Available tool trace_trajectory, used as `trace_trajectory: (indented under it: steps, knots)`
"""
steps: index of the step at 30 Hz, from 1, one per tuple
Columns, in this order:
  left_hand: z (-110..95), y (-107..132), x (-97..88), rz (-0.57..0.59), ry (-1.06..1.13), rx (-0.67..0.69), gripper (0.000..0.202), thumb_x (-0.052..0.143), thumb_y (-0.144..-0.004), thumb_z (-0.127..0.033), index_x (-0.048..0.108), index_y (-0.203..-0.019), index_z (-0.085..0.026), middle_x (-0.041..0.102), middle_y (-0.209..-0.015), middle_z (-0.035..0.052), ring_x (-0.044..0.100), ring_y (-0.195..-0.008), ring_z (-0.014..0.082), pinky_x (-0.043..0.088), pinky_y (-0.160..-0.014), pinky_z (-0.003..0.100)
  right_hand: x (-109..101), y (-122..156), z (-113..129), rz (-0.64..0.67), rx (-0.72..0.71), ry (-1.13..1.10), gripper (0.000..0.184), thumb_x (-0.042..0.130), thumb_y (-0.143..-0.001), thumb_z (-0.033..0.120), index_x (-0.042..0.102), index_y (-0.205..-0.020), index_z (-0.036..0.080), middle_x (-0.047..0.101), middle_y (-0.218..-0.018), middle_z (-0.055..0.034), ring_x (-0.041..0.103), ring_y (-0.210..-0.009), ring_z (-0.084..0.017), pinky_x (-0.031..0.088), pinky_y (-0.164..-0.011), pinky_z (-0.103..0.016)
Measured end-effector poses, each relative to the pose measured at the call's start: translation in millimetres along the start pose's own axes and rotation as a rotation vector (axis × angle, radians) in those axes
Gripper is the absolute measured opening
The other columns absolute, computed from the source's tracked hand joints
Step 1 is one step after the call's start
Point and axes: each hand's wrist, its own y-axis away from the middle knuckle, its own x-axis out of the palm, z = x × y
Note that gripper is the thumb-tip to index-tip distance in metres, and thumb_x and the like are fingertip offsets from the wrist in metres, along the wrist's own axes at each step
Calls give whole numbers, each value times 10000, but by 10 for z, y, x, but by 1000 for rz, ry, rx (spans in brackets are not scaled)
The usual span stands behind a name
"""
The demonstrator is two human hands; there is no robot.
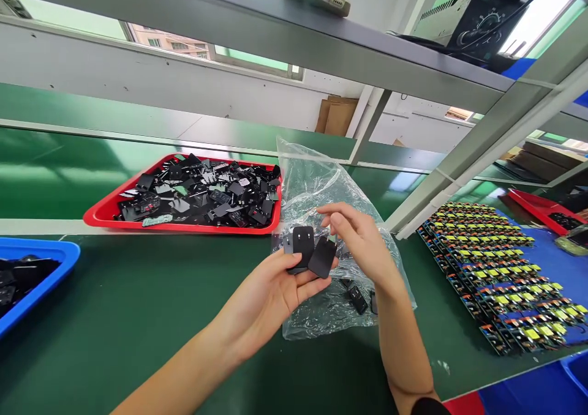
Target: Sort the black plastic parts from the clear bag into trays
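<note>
My left hand (271, 295) lies palm up over the green table and grips a few flat black plastic covers (309, 250) between thumb and fingers. My right hand (358, 237) hovers just right of them, its fingers bent and pinched close to the rightmost cover; whether it touches the cover I cannot tell. Both hands are in front of a crumpled clear plastic bag (316, 182) that holds more black parts (357, 297) at its bottom.
A red tray (105, 210) heaped with black covers stands at the back left. A blue bin (50, 262) with black parts is at the left edge. Rows of circuit boards (500, 268) cover the right side. A slanted metal frame post (463, 164) rises right of the bag.
</note>
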Motion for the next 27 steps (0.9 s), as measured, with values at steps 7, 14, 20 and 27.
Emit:
trace_trajectory:
  steps: [7,14,20,27]
  knots:
    - [-35,46,15,5,13,25,341,528,-866,-102,581,-1201,-139,667,-1127,137,652,-1009,253,560,-865,385,-228,43,41,257,9,14,196,565,-891,388,695,-932,247,660,-835,-5,594,-747,-134,484,-640,-258]
    - [42,29,-1,-20,-4,27,168,540,-855,-107,638,-989,-133,663,-1104,126,654,-955,242,554,-863,417,-197,63,92,276,-48,9,149,637,-842,328,699,-957,256,637,-837,-4,563,-638,-111,485,-600,-274]
    - [64,18,-4,-11,2,-7,215,549,-837,-140,647,-1029,-132,659,-1112,131,653,-964,266,539,-877,429,-175,56,72,294,-54,36,157,646,-831,306,687,-975,258,658,-826,2,578,-677,-127,494,-605,-276]
    - [1,19,14,-40,-7,-5,280,476,-885,-226,673,-1014,-74,676,-1051,156,652,-904,249,538,-878,436,-206,54,116,309,-88,92,130,661,-826,281,686,-953,277,657,-883,4,548,-695,-127,480,-631,-281]
